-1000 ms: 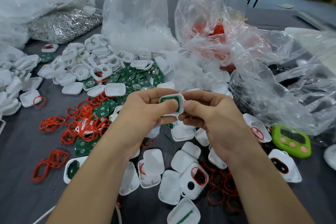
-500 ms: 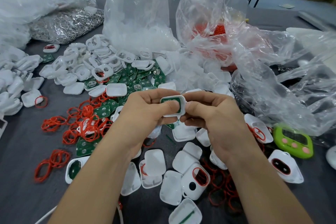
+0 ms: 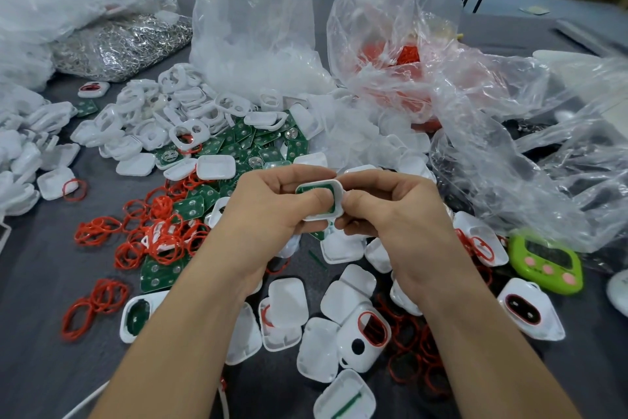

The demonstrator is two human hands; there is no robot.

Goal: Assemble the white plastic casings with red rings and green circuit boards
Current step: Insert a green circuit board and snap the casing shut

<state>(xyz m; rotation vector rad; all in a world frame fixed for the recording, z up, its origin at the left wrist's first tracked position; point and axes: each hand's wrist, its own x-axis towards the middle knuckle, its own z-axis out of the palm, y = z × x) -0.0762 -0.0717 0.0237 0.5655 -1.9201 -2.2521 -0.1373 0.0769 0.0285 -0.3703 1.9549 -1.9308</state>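
Both hands hold one white plastic casing [image 3: 336,189] with a green circuit board inside it, above the middle of the table. My left hand [image 3: 272,211] grips its left side, and the thumb presses on the board. My right hand [image 3: 390,211] pinches its right edge. Loose red rings [image 3: 159,231] lie in a heap to the left. Green circuit boards [image 3: 248,143] are piled behind the hands. White casing halves [image 3: 285,303] are scattered below my wrists and at the back left.
Clear plastic bags [image 3: 258,27] of white parts and red rings [image 3: 404,55] stand at the back. A bag of metal pieces [image 3: 119,44] lies at the far left. A green timer [image 3: 547,262] sits at the right on the grey table [image 3: 34,282].
The hands and the casing stay in nearly the same place. My left thumb has slid a little further over the green board.
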